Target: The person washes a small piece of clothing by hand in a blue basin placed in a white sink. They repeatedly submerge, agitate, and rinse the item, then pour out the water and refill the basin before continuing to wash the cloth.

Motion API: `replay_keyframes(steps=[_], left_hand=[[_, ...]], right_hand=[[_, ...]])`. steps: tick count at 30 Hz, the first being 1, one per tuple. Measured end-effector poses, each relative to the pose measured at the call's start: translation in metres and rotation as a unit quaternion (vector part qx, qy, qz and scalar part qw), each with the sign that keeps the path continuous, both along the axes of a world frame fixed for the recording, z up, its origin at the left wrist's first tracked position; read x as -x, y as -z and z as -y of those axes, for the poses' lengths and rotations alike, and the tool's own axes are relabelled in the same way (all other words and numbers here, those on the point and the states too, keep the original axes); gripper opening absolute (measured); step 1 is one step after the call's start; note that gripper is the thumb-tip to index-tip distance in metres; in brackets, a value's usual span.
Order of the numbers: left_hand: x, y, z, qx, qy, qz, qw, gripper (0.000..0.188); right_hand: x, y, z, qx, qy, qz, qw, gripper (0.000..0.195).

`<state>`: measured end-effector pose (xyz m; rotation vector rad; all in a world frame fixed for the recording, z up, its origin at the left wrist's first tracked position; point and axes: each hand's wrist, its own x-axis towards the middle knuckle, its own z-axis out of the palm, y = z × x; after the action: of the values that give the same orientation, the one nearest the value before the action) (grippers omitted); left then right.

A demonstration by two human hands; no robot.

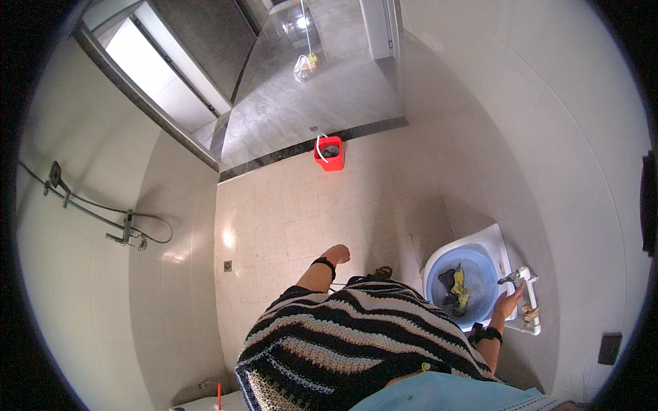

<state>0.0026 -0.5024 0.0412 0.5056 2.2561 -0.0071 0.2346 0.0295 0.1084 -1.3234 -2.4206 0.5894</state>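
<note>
My right hand [508,304] is held out beside the tap [509,278] at the white washbasin [491,237], its fingers stretched toward the white pipe [532,298]. I cannot tell whether the fingertips touch the pipe. A light blue plastic basin [433,277] sits in the washbasin, holding water with some suds. Yellow cloth [459,287] and dark cloth [447,280] lie in that water. On the other side, my left hand [336,254] hangs over the tiled floor with its fingers curled in, and nothing shows in it.
A red bucket [335,163] with dark contents and a white handle stands by the dark threshold [378,128]. Beyond lies a tied plastic bag [304,69]. A shower set [126,226] is mounted on the left wall, and a drain [227,266] sits in the floor.
</note>
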Motion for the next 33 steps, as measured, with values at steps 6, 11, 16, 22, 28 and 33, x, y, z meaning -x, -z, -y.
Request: replay_keyframes(steps=[6, 11, 16, 22, 28, 33], left_hand=[[0.006, 0.045, 0.034, -0.047, -0.010, -0.024, 0.999, 0.028], [0.023, 0.048, 0.017, -0.020, 0.155, -0.101, 0.982, 0.023], [0.025, 0.063, 0.046, -0.140, 0.047, 0.016, 0.989, 0.026], [0.011, 0.058, 0.031, -0.123, -0.071, 0.100, 0.985, 0.022], [0.026, 0.049, 0.006, -0.019, 0.430, -0.043, 0.901, 0.022], [0.026, 0.059, 0.014, -0.110, 0.111, -0.004, 0.988, 0.019]], right_hand=[[-0.017, 0.022, -0.004, -0.062, -0.027, 0.040, 0.997, 0.046], [-0.031, 0.036, -0.010, -0.100, -0.024, 0.028, 0.994, 0.045], [0.000, 0.008, 0.008, -0.121, -0.054, -0.015, 0.991, 0.047], [-0.022, -0.004, 0.013, -0.040, 0.027, 0.094, 0.994, 0.061], [-0.032, -0.005, 0.017, -0.028, 0.031, 0.102, 0.994, 0.065], [-0.017, -0.009, 0.015, 0.013, 0.029, 0.086, 0.996, 0.064]])
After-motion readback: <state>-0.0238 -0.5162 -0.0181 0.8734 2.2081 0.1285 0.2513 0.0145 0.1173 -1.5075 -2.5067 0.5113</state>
